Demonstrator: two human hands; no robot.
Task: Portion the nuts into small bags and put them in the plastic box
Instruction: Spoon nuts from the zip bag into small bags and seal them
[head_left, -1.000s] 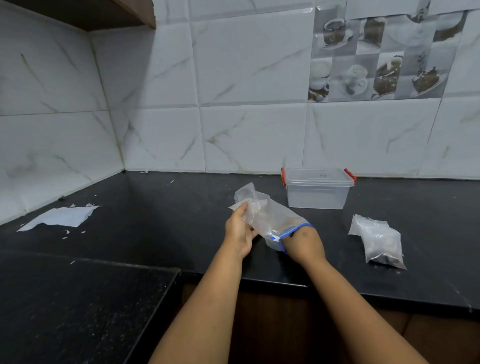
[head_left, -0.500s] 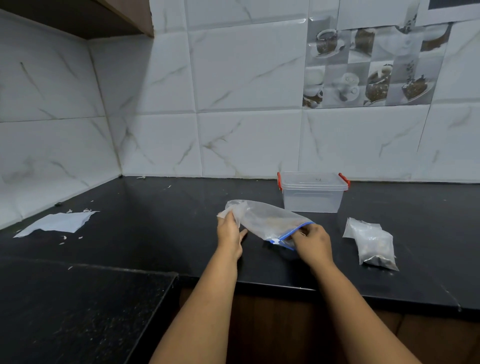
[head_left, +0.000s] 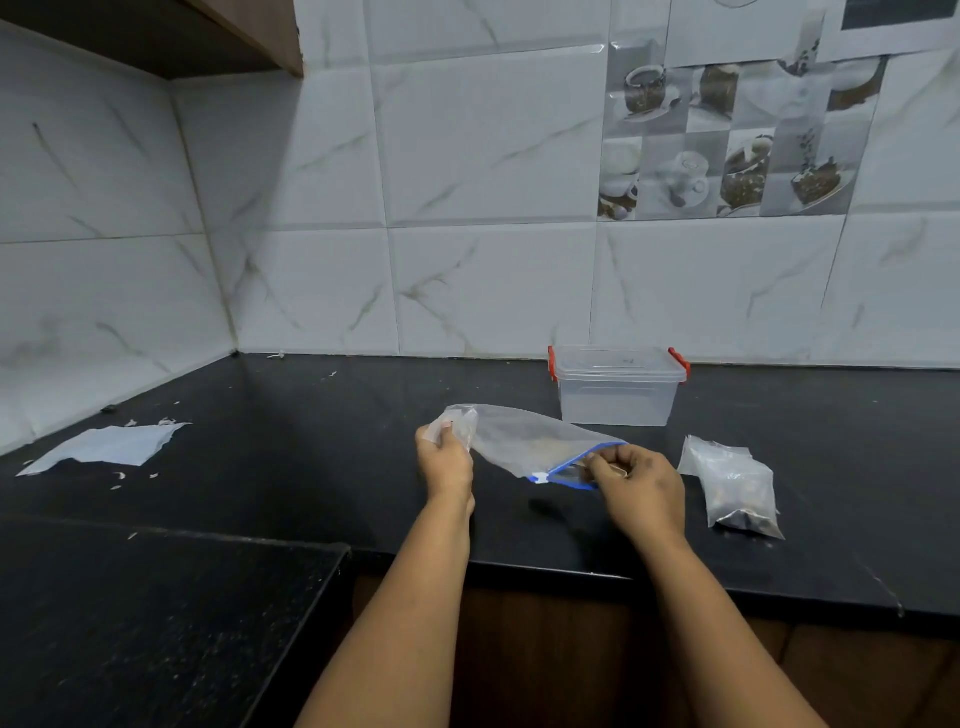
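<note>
Over the near edge of the black counter (head_left: 260, 467), the right hand (head_left: 640, 488) is pinching the blue zip edge of a clear bag (head_left: 524, 441), fingers curled around it, while the left hand (head_left: 445, 460) is gripping the bag's bunched far end. The bag is hanging stretched between both hands. Just right, a filled bag of nuts (head_left: 735, 486) is lying flat. Farther back, the plastic box (head_left: 618, 387) is sitting closed by the wall.
</note>
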